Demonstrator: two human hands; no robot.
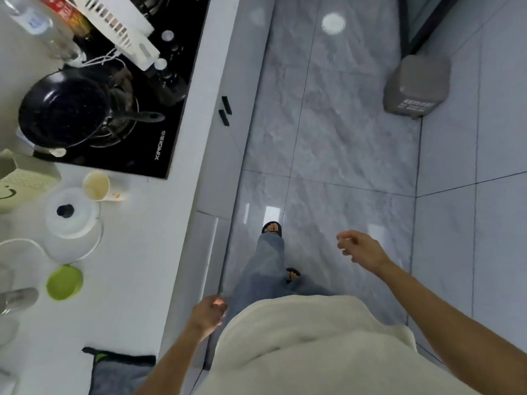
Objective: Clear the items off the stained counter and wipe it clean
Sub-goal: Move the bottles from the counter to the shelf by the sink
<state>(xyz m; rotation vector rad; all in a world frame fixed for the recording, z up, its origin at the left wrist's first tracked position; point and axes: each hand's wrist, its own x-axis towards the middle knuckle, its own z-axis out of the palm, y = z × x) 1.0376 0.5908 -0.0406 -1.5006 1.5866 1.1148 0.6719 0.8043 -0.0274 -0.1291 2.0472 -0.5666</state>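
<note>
A person stands on the grey tile floor [356,124] beside a white counter [148,238] that runs down the left of the picture. Both hands are off the counter and hold nothing. The left hand [209,312] hangs just past the counter's front edge with its fingers curled loosely. The right hand [360,249] is out over the floor, well apart from the counter, with its fingers half open. On the counter, a paper cup [98,186] lies tipped on its side near the front corner of the black stove top [159,115]. Just beside the cup is a clear round lid [72,213] with a dark knob. A green bowl [65,282] sits nearer the person, away from the front edge. A grey cloth [122,372] lies at the near end of the counter. A dark pan [65,109] rests on the stove. A grey bin [416,86] stands far off on the floor.
</note>
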